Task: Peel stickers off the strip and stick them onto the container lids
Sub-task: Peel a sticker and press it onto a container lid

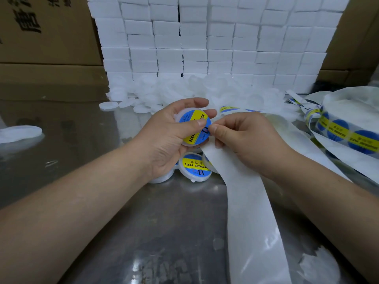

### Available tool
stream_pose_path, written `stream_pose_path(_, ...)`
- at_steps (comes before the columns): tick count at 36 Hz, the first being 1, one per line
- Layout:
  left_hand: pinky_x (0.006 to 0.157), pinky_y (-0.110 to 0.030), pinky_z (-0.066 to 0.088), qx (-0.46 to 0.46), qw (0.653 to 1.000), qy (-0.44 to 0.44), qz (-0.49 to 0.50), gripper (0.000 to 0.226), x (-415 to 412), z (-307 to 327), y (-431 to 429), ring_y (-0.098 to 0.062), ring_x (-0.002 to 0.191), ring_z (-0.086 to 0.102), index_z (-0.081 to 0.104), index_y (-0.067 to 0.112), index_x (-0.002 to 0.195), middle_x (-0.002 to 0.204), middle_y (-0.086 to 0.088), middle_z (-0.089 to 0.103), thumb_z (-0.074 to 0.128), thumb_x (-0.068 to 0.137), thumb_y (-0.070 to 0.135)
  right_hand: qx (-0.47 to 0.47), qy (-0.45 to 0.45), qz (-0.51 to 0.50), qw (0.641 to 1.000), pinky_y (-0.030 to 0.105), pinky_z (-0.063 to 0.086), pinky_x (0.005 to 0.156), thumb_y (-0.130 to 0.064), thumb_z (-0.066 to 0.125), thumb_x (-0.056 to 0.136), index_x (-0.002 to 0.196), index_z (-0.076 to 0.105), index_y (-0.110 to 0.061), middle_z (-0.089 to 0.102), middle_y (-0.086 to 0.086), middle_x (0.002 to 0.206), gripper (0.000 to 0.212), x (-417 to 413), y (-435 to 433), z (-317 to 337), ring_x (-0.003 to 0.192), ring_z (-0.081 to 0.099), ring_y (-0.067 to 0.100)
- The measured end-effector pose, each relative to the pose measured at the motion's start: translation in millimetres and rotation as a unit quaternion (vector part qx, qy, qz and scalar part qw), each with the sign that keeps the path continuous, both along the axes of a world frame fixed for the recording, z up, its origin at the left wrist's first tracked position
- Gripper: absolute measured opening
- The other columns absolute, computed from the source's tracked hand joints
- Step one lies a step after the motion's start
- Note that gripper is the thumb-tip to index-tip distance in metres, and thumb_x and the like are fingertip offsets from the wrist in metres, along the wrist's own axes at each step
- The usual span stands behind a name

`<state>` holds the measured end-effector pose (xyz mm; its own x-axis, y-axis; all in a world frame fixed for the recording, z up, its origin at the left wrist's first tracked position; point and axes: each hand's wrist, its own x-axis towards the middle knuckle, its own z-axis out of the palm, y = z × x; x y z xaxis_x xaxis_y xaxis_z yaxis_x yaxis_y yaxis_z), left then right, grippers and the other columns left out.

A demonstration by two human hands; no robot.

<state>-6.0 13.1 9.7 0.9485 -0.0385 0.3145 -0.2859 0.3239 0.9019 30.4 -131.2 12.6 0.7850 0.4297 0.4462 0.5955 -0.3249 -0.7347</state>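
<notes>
The left hand's (164,140) grip is closed round one round lid (183,112), fingers curled behind its far rim and the thumb pressed flat across the sticker (194,138) on its face; the right hand's (246,138) grip is a narrow pinch, thumb and forefinger nipping the upper end of the strip (246,201) just beside the lid's right edge. Two hands, one lid held above the bench (164,222). Under the left hand lies one labelled lid (193,166) in plain view (others beside it are partly hidden, so their number cannot be told). Both forearms reach in from the near edge, the wrists near together. The sticker is round, blue with a yellow band, printed in black. The strip hangs bare and white from the right hand toward the near edge. At the right the coiled strip end (348,138) shows three blue discs. A heap of plain lids (184,89) lies beyond the hands, against stacked white boxes (205,37).
</notes>
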Motion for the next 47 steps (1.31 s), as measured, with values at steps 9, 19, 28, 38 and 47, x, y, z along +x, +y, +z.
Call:
stream_pose_path(9, 0.066, -0.031, 0.058, 0.003, 1.000, -0.004, 0.002, 0.025, 0, -1, 0, -0.016, 0.077, 0.070, 0.061, 0.017, 0.093, 0.088, 0.002, 0.073, 0.051, 0.085, -0.005, -0.004, -0.004, -0.007, 1.000, 0.010, 0.034, 0.048, -0.024, 0.060, 0.087, 0.055, 0.061, -0.021, 0.056, -0.011, 0.049, 0.032, 0, -1, 0, 0.049, 0.045, -0.001)
stream_pose_path(19, 0.070, -0.032, 0.058, 0.008, 1.000, -0.002, 0.008, 0.028, -1, -2, -2, -0.016, 0.079, 0.069, 0.061, 0.017, 0.092, 0.088, 0.002, 0.073, 0.047, 0.088, -0.007, -0.008, -0.003, -0.010, 1.000, 0.009, 0.033, 0.046, -0.025, 0.060, 0.087, 0.053, 0.059, -0.021, 0.054, -0.012, 0.046, 0.034, 1, -1, -1, 0.046, 0.044, -0.002)
stream_pose_path(28, 0.072, -0.032, 0.058, 0.064, 0.996, -0.014, 0.054, 0.031, -3, -3, -4, -0.015, 0.083, 0.069, 0.063, 0.023, 0.088, 0.091, 0.005, 0.073, 0.047, 0.091, -0.004, -0.024, -0.018, -0.019, 0.999, 0.010, 0.031, 0.045, -0.026, 0.060, 0.087, 0.052, 0.057, -0.023, 0.055, -0.008, 0.049, 0.035, 1, -1, -2, 0.044, 0.044, -0.002)
stream_pose_path(38, 0.059, -0.026, 0.056, 0.040, 0.982, -0.066, 0.174, 0.023, -10, 7, -8, -0.023, 0.071, 0.071, 0.050, 0.025, 0.095, 0.082, 0.007, 0.072, 0.049, 0.093, 0.002, -0.018, -0.033, -0.078, 0.996, 0.009, 0.031, 0.042, -0.030, 0.058, 0.088, 0.055, 0.055, -0.021, 0.054, -0.007, 0.049, 0.035, 8, -2, -2, 0.042, 0.043, -0.002)
stream_pose_path(47, 0.039, -0.018, 0.046, 0.147, 0.962, -0.013, 0.228, 0.012, -12, 7, -13, -0.016, 0.041, 0.062, 0.055, 0.027, 0.084, 0.069, 0.001, 0.063, 0.053, 0.092, 0.020, 0.012, -0.011, -0.011, 1.000, 0.011, 0.035, 0.054, -0.045, 0.043, 0.093, 0.062, 0.056, -0.025, 0.059, -0.010, 0.057, 0.040, 0, -2, -2, 0.056, 0.048, -0.002)
